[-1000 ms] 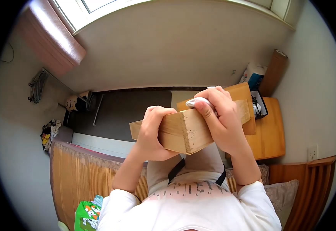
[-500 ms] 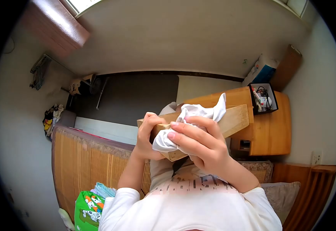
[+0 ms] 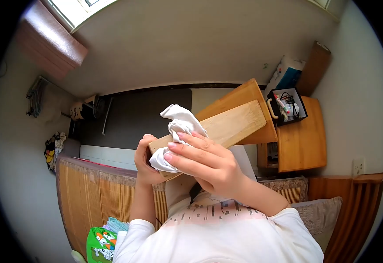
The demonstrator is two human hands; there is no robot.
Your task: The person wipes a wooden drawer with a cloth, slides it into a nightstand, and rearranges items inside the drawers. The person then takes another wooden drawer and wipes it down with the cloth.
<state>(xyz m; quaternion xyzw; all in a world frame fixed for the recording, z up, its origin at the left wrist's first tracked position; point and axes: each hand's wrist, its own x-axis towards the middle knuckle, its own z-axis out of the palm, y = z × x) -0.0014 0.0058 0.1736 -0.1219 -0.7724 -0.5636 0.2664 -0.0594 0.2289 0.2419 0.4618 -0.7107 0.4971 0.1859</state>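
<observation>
A wooden drawer (image 3: 237, 122) is held up tilted in front of my chest, one long side facing me. Its larger front panel (image 3: 255, 94), with a curved pale handle (image 3: 271, 108), points to the right. My left hand (image 3: 145, 162) is closed around the drawer's left end, its fingers partly hidden behind the wood. With my right hand (image 3: 207, 160) I press a bunched white cloth (image 3: 180, 120) against the drawer's side near that left end. One part of the cloth sticks up above my fingers, and another bulges out below them.
To the right stands a wooden cabinet (image 3: 303, 144) with an opening in its side. On it sits a black box (image 3: 305, 107) of cables and small items. A bamboo mat (image 3: 112, 188) covers the bed at left, with a green bag (image 3: 96, 243) near me.
The drawer has turned so its side shows more fully and the handle has come into view. My right hand and the cloth have shifted left along the wood.
</observation>
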